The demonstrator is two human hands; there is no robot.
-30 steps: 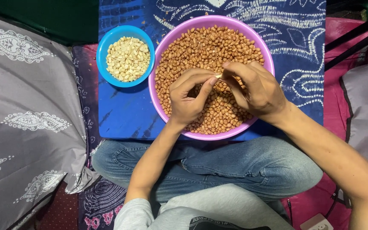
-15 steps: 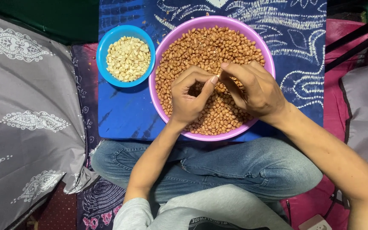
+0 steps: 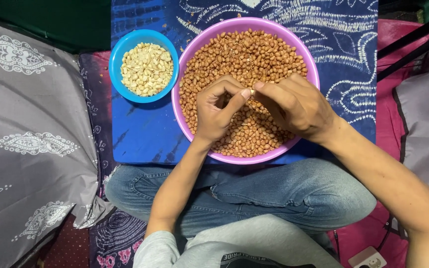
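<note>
Head view | your left hand point(image 3: 217, 111) and right hand point(image 3: 296, 104) are pinching one peanut point(image 3: 252, 92) over the pink bowl point(image 3: 194, 47), fingers clamped | left of it, blue bowl point(image 3: 117, 52) is holding few peeled; most remaining.

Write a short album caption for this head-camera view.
Both hands, left hand and right hand, pinch one peanut over a purple bowl.

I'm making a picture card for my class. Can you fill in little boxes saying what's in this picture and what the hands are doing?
place: person sitting cross-legged in jeans behind a blue patterned cloth
big bowl: purple bowl full of brown-skinned peanuts
small bowl: blue bowl of pale skinned peanuts, left of and touching the purple one
left hand: over the purple bowl, fingertips meeting the other hand
right hand: pinching one pale peanut with the left hand
sides: grey patterned cushions
</note>
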